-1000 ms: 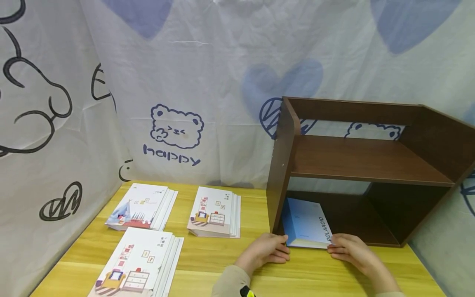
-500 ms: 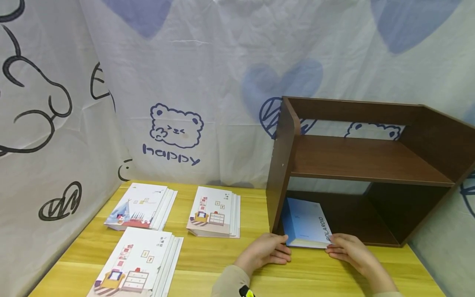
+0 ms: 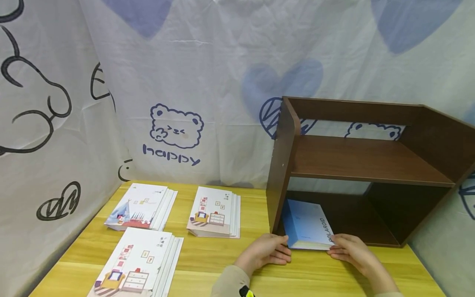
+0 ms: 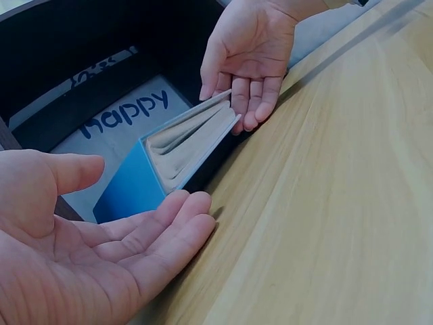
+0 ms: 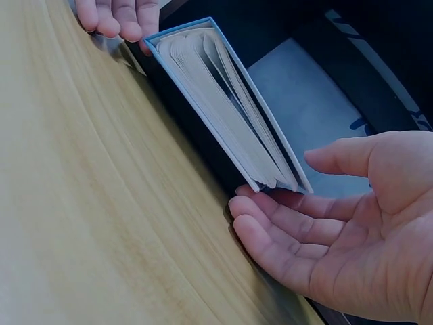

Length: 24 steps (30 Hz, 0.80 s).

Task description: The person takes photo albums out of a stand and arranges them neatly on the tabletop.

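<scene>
A blue and white book [image 3: 309,227] marked POLAROID lies flat on the lower shelf of a dark brown bookshelf [image 3: 371,179], against its left side panel. Its page edge faces outward at the shelf front, seen as slightly fanned pages in both wrist views. My left hand [image 3: 265,251] is at the book's spine corner, fingers extended and thumb apart in the left wrist view. At the opposite front corner, my right hand [image 3: 356,255] has its fingers by the lower cover edge. Its thumb is near the upper cover; whether it touches, I cannot tell.
Three thick white books with room drawings lie on the yellow wooden table [image 3: 219,268]: one at back left [image 3: 142,206], one at mid table [image 3: 213,212], one at front left [image 3: 133,264]. A printed cloth [image 3: 222,82] hangs behind.
The blue and white book has shifted slightly toward me and to the right at the shelf front. Both hands stay almost where they were.
</scene>
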{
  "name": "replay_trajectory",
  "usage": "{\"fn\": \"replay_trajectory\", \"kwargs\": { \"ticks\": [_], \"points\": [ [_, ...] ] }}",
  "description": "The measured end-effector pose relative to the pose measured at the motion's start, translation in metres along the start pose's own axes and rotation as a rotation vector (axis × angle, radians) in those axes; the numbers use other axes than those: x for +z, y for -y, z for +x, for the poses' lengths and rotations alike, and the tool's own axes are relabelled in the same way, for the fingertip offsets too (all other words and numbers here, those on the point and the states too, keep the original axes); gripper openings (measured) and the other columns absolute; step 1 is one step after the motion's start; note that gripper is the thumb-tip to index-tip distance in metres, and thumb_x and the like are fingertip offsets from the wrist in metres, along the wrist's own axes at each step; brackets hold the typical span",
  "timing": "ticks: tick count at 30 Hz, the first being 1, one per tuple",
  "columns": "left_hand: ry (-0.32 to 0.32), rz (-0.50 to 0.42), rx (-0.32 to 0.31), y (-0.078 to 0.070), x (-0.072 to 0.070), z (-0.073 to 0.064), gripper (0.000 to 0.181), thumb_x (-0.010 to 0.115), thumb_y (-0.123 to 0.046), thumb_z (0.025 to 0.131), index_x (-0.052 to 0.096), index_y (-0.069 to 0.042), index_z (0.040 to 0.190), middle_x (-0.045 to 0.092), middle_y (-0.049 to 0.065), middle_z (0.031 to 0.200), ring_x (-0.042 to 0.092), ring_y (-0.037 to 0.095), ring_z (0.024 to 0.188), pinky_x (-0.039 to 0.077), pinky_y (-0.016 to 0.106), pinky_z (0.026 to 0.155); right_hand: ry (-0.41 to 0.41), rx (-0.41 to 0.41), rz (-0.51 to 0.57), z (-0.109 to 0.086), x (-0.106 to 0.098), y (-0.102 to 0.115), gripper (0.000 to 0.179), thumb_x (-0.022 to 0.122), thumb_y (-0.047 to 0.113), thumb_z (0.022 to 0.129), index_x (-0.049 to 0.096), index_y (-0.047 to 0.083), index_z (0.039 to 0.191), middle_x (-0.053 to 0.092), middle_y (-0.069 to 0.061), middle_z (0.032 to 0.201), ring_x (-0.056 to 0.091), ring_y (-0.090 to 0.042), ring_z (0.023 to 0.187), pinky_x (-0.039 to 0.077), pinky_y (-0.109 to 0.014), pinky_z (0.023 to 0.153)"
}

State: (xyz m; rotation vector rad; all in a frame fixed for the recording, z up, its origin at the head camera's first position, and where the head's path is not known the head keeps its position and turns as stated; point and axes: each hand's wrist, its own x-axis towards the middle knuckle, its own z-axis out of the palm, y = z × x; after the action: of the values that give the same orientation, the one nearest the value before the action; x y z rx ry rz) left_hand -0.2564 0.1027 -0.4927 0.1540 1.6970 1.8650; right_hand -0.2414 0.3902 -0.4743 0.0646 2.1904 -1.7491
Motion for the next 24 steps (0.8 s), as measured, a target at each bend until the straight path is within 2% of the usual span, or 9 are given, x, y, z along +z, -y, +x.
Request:
{"fn": "replay_trajectory", "kwargs": {
  "ticks": [9,12,16,19,24],
  "points": [
    [0.008,0.007,0.005,-0.001,0.000,-0.002,0.037,0.053,-0.032,0.100,0.061,0.003,0.108,0.069,0.014,0.095,0.070,0.018,0.078,0.061,0.035,0.077,0.037,0.014,0.016,-0.001,-0.004,-0.002,0.067,0.050,0.024,0.101,0.024,-0.029,0.133,0.059,-0.010,0.091,0.069,-0.013,0.082,0.059,-0.027,0.078],
    [0.006,0.004,0.007,-0.001,-0.001,-0.002,0.037,0.053,-0.032,0.100,0.062,0.003,0.106,0.069,0.014,0.093,0.070,0.018,0.077,0.061,0.035,0.076,0.093,0.015,0.058,0.000,-0.007,-0.005,0.057,0.052,0.023,0.101,0.037,-0.025,0.128,0.059,-0.009,0.091,0.069,-0.013,0.082,0.059,-0.027,0.080],
    [-0.001,0.002,0.009,-0.001,0.000,-0.001,0.037,0.054,-0.032,0.099,0.061,0.004,0.109,0.069,0.014,0.093,0.070,0.018,0.077,0.061,0.034,0.075,0.196,0.014,0.139,0.002,-0.012,-0.008,0.031,0.052,0.021,0.101,0.054,-0.008,0.114,0.062,-0.006,0.089,0.070,-0.012,0.083,0.059,-0.025,0.082],
    [-0.008,-0.004,0.012,0.001,0.000,0.000,0.038,0.057,-0.031,0.098,0.059,0.004,0.112,0.069,0.014,0.093,0.070,0.019,0.076,0.061,0.034,0.075,0.272,0.007,0.184,0.003,-0.015,-0.011,0.019,0.050,0.018,0.102,0.057,0.001,0.108,0.065,-0.004,0.091,0.070,-0.011,0.084,0.058,-0.025,0.083],
    [-0.027,-0.016,0.022,0.002,0.003,0.002,0.042,0.061,-0.032,0.096,0.055,0.004,0.116,0.066,0.016,0.095,0.070,0.020,0.076,0.061,0.034,0.074,0.351,-0.023,0.212,0.003,-0.019,-0.014,0.017,0.046,0.014,0.103,0.059,0.005,0.108,0.069,-0.003,0.094,0.070,-0.011,0.085,0.058,-0.024,0.083]
  ]
}}
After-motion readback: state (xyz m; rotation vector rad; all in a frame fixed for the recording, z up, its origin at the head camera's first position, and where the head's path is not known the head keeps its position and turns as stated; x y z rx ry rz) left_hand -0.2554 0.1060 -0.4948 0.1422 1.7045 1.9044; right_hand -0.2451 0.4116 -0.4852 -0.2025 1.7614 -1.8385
